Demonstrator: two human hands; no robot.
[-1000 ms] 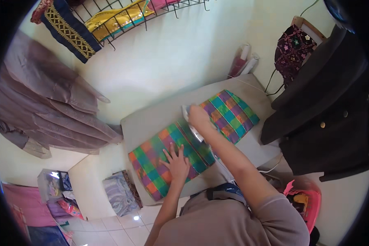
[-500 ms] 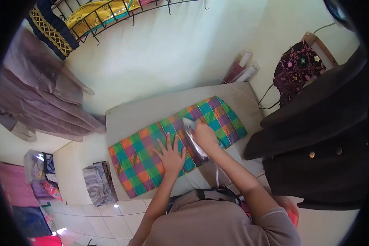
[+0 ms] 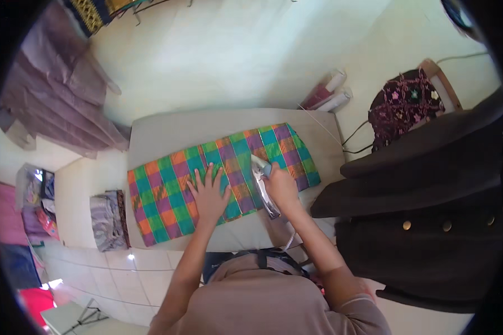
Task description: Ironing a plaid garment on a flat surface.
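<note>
A folded checked cloth [image 3: 167,206] in green, orange, teal and purple lies flat across a padded grey ironing surface [image 3: 179,125]. My left hand [image 3: 209,195] rests on it with the fingers spread, pressing the middle. In my right hand [image 3: 281,187] is a clothes iron [image 3: 264,192], gripped by its handle, right of my left hand. The iron's silvery side shows and it sits on the cloth, its rear end near the cloth's front edge. A pale cord runs from its back toward my body. The soleplate is hidden.
A dark coat with gold buttons [image 3: 446,226] hangs close on the right, beside a flowered dark cloth [image 3: 405,106]. Rolled items [image 3: 330,92] stand behind the far corner. Left are folded grey clothes [image 3: 108,220] and a hanging mauve garment [image 3: 61,84].
The whole view has shifted, bringing more floor in at the lower left. My right hand still holds the iron on the cloth, now slightly farther from my left hand, which stays flat.
</note>
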